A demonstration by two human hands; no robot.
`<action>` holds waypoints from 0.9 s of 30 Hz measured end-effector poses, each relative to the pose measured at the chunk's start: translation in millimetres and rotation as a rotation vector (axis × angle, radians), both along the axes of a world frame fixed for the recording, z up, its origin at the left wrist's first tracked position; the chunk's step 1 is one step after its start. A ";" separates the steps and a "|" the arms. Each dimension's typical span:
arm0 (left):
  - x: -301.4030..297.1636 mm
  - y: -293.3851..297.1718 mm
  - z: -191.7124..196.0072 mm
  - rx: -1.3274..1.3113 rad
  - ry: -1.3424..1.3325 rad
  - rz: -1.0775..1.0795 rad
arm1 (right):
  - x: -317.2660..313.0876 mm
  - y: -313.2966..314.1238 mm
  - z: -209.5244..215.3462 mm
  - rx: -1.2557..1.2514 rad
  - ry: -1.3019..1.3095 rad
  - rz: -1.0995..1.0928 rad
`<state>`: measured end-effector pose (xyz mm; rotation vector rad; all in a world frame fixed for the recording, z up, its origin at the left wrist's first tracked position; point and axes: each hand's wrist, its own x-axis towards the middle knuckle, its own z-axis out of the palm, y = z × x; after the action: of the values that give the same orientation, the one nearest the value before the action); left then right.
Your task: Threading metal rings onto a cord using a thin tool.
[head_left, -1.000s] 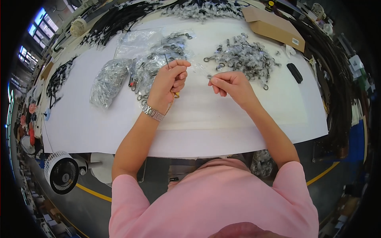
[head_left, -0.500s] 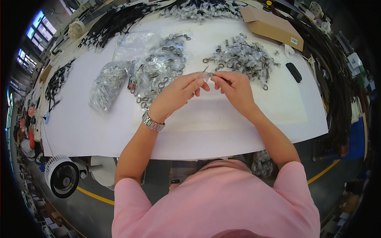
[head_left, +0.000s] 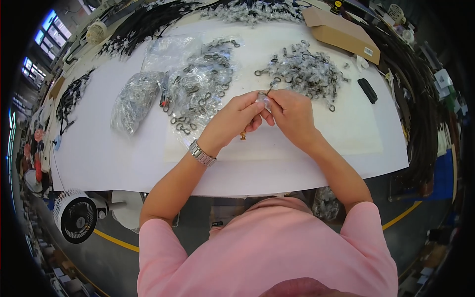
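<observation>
My left hand (head_left: 241, 116) and my right hand (head_left: 293, 115) meet over the middle of the white table, fingers closed in pinches. Between their fingertips is a small metal piece in clear plastic (head_left: 263, 100), with a dark thin end sticking up by the right thumb. Fingers hide most of it. A small brass-coloured end (head_left: 243, 135) pokes out below my left hand; what it belongs to is hidden. Just beyond my right hand lies a heap of plastic-wrapped metal hooks (head_left: 309, 72). More dark metal hooks (head_left: 205, 99) lie on clear plastic beyond my left hand.
A full clear plastic bag (head_left: 136, 101) sits at left. An open cardboard box (head_left: 344, 39) stands far right, with a black oblong object (head_left: 367, 91) nearer. Black cords (head_left: 143, 27) lie along the far side. A fan (head_left: 76, 218) is below the table's left front edge.
My left hand has shifted slightly right and nearer, its fingers now closer against my right hand. The brass-coloured end has come into sight below it. The small piece is still between the fingertips.
</observation>
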<state>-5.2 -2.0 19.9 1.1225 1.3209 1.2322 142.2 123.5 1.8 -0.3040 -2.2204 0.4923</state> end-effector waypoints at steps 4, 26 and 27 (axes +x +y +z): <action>3.2 3.2 -12.8 0.045 -0.230 0.036 | -2.7 3.0 -10.2 0.148 0.039 -0.020; 17.1 -13.0 8.3 0.026 -0.183 -0.020 | 38.9 -15.4 4.6 -0.851 0.008 0.406; 20.3 -14.8 7.1 0.027 -0.169 -0.117 | 35.3 -42.4 9.6 -0.950 0.065 0.476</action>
<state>15.0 -16.8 27.1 1.0743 1.0998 1.2339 177.5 81.0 11.4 -0.2245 -1.8374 1.7817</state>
